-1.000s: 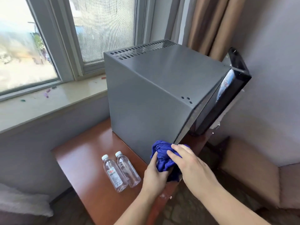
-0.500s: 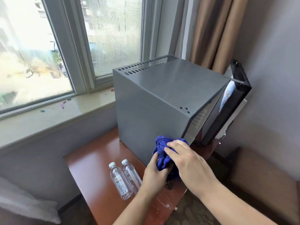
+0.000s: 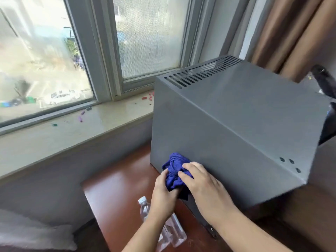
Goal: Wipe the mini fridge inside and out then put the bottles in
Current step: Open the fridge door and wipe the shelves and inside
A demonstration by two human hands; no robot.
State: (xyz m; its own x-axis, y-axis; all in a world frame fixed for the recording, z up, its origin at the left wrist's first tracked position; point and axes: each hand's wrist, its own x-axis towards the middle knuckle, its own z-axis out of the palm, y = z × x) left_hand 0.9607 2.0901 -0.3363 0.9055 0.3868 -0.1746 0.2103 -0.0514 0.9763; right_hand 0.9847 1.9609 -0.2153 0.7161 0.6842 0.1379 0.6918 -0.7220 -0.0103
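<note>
– Mini fridge (image 3: 227, 142) stands on the surface (image 3: 116, 197) by the window. In the head view our left hand (image 3: 163, 195) and right hand (image 3: 205, 186) each keep a grip bunched round the blue cloth (image 3: 173, 168), against its side.
– Bottles (image 3: 174, 231) lie under our left wrist; we could knock them rolling off.

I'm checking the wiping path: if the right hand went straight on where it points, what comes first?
The right hand would meet the cloth first; its fingertips touch it, against the fridge. Depth beyond is unclear.
</note>
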